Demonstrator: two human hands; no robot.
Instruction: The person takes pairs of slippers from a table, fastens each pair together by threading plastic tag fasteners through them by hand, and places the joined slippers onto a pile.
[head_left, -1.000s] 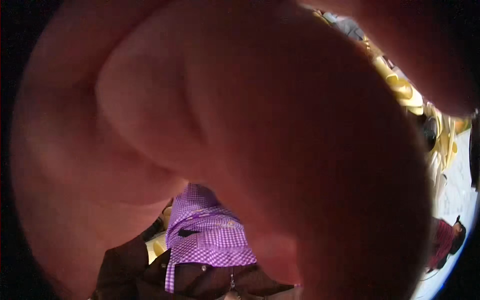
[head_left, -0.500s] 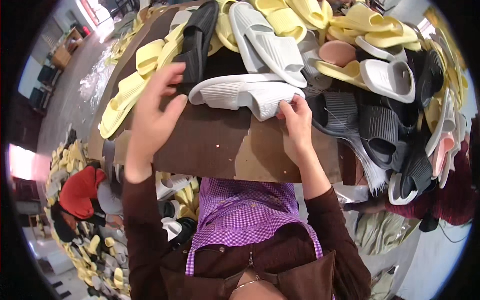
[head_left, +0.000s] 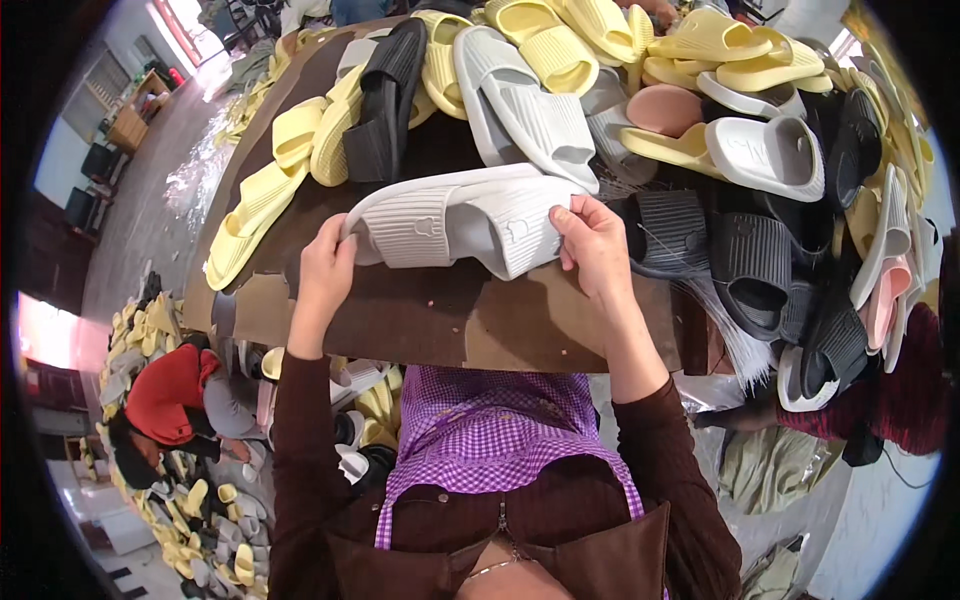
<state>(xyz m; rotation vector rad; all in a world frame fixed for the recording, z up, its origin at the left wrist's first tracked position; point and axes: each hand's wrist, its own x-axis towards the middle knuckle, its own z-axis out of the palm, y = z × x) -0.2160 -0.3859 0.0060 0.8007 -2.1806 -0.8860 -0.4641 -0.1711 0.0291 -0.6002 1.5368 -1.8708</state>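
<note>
- Pinching one end of the pale grey slippers [head_left: 500, 225], my left hand [head_left: 324, 280]!
- Other end, pinched by my right hand [head_left: 597, 245]!
- They're over the brown table [head_left: 400, 320], straight before me!

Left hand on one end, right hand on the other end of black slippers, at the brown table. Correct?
Colour's wrong: the head view shows pale grey slippers, not black. The rest holds: left hand on one end, right hand on the other, at the brown table.
</note>
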